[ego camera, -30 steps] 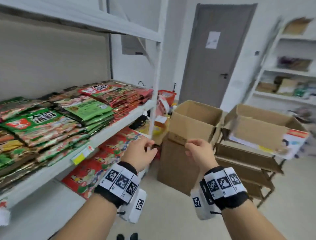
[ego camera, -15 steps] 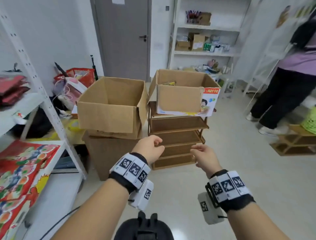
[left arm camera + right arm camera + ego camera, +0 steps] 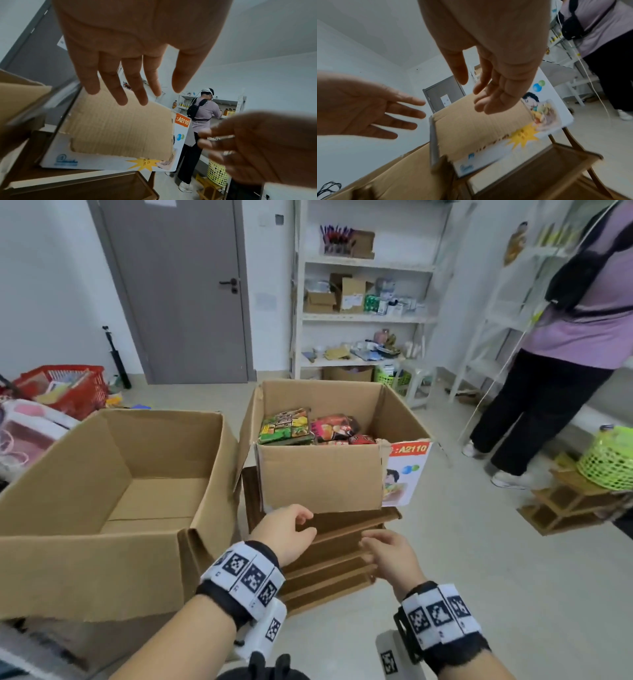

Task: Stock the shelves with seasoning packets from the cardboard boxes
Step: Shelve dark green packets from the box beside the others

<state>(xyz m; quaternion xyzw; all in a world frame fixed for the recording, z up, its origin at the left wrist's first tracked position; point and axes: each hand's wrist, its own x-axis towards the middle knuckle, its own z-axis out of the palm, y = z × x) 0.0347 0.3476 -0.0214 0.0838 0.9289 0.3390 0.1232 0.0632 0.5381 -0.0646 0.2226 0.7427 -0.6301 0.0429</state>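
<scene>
A cardboard box (image 3: 318,477) marked A2110 stands on a brown wooden rack (image 3: 329,559) and holds seasoning packets: a green one (image 3: 286,428) and red ones (image 3: 334,428). To its left stands a larger empty cardboard box (image 3: 102,508). My left hand (image 3: 284,530) hovers just below the packet box's front wall, fingers relaxed, holding nothing. My right hand (image 3: 387,553) is beside it, lower right, also empty. In the left wrist view the left hand (image 3: 130,81) has straight spread fingers before the packet box (image 3: 120,132). The right wrist view shows the right hand (image 3: 489,93) loose above that box (image 3: 479,128).
A person in a purple shirt (image 3: 561,344) stands at the right by a white shelf. A green basket (image 3: 609,460) sits on a low wooden rack at far right. A red basket (image 3: 65,386) lies at left; a grey door (image 3: 178,289) and stocked white shelving (image 3: 363,316) are behind.
The view has swung from the stocked shelf on the left to the boxes and drawn closer. Both empty hands now hover just in front of the packet box.
</scene>
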